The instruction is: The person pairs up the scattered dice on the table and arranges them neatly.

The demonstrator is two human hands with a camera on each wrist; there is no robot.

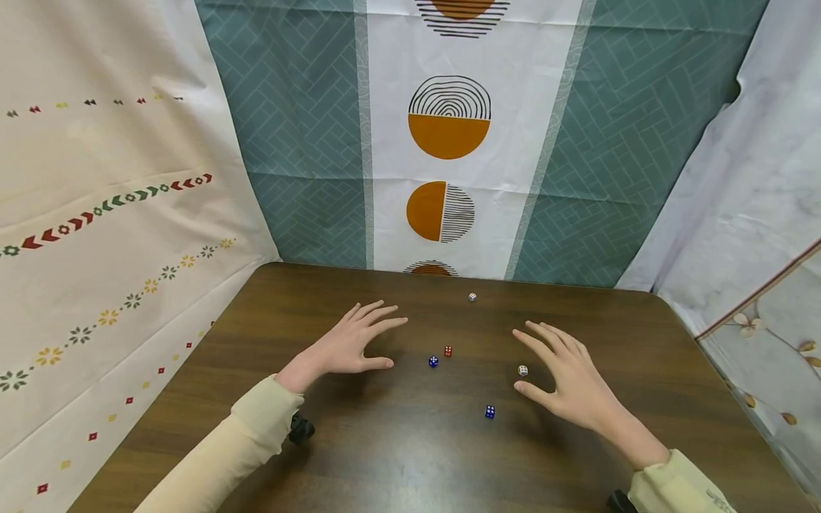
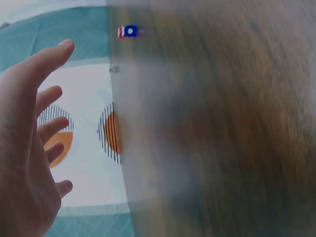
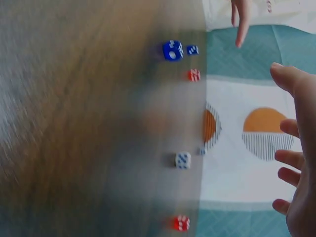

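Both hands hover over a brown table with fingers spread, holding nothing. Nearest my left hand (image 1: 351, 343) are a blue die (image 1: 433, 361) and a red die (image 1: 447, 351), close together to its right. My right hand (image 1: 571, 374) has a white die (image 1: 522, 370) just off its thumb and fingertips. Another blue die (image 1: 490, 412) lies nearer the front, left of that hand. Toward the back edge sits a second white die (image 1: 472, 297). The right wrist view also shows a red die (image 3: 181, 223) at the bottom; in the head view my right hand seems to hide it.
The wooden table (image 1: 398, 449) ends at a teal and white patterned curtain (image 1: 308, 142) behind. A cream cloth (image 1: 128, 214) hangs along the left side, and a pale marbled cloth (image 1: 770, 214) along the right. Dark wrist straps (image 1: 300, 429) show at the cuffs.
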